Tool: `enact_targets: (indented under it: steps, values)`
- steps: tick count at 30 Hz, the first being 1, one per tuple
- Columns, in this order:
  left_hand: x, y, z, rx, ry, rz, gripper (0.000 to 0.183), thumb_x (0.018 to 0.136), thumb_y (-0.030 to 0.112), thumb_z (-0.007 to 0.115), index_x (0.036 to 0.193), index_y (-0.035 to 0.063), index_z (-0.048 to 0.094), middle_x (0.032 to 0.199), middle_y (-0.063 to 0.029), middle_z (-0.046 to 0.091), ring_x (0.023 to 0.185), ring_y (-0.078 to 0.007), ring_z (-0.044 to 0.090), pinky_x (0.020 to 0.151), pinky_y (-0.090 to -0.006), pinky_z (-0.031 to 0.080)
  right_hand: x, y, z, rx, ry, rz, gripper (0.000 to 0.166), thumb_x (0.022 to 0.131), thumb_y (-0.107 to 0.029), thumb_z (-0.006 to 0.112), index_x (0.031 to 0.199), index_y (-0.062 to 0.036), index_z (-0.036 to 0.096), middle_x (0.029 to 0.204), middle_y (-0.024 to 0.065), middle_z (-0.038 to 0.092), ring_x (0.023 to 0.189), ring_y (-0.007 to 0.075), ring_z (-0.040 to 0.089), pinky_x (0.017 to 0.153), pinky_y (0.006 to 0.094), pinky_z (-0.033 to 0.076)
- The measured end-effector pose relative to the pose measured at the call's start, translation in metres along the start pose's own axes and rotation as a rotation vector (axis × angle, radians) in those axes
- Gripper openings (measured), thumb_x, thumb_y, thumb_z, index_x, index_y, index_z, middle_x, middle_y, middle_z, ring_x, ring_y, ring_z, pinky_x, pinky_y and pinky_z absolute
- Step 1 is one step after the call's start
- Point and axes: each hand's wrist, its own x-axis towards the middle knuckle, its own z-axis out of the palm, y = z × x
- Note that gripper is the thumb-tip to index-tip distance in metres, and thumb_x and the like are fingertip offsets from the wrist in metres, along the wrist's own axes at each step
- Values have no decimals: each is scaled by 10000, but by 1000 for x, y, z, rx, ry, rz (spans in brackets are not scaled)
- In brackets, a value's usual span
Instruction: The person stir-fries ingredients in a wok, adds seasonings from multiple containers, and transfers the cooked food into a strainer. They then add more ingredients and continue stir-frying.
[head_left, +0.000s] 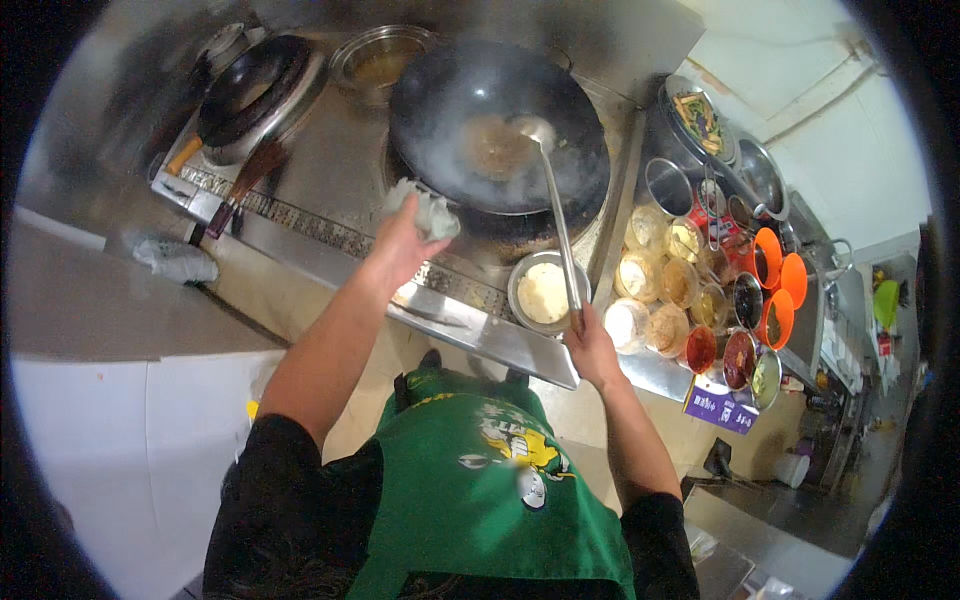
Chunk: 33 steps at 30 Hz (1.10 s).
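My left hand (403, 251) grips a bunched pale cloth (429, 211) at the near left rim of a large black wok (442, 97). Steam rises from the wok, and brown liquid (491, 150) lies in its bottom. My right hand (592, 346) is closed around the handle end of a long metal ladle (559, 199). The ladle's bowl rests at the right of the liquid. Just left of that handle, near the stove's front edge, stands a metal bowl (517, 300) with pale yellow contents. Whether the cloth touches the wok's rim, I cannot tell.
A second wok (225, 112) with a wooden handle and a brush (255, 169) are at left. Behind is a metal pot (341, 64) of liquid. Several seasoning containers (679, 281) and orange cups (793, 281) crowd the right, below a plate of cut food (697, 124). The stove's metal edge (480, 334) runs before me.
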Motion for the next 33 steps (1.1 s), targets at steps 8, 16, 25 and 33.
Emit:
enact_targets:
  steps: [8, 16, 25, 33]
  values:
    - [75, 21, -6, 125, 200, 53, 308, 675, 19, 587, 982, 1, 569, 931, -107, 593, 792, -260, 609, 655, -404, 515, 4, -120, -64, 93, -352, 211, 259, 876, -146, 515, 1116, -49, 505, 740, 74, 590, 562, 173, 578, 471, 303, 457]
    - [65, 9, -5, 107, 147, 135, 251, 663, 36, 591, 910, -3, 606, 864, -102, 606, 730, -244, 602, 614, -361, 493, 10, -177, 50, 1261, -115, 526, 154, 906, -152, 532, 1028, -70, 487, 720, 28, 509, 503, 135, 488, 433, 266, 420]
    - [1, 15, -32, 272, 91, 41, 328, 843, 236, 616, 1074, 8, 572, 982, -61, 607, 878, -179, 589, 784, -296, 478, 31, -151, 47, 1542, -122, 559, 172, 952, -163, 447, 1044, -31, 508, 700, 25, 500, 508, 88, 448, 406, 209, 378]
    - [-129, -47, -195, 1140, 221, 356, 408, 856, 216, 624, 1191, 9, 515, 1031, -97, 627, 923, -219, 603, 799, -314, 480, 82, -85, -7, 232, 19, 87, 261, 894, -174, 516, 1108, -27, 523, 715, 118, 593, 569, 161, 585, 498, 328, 479]
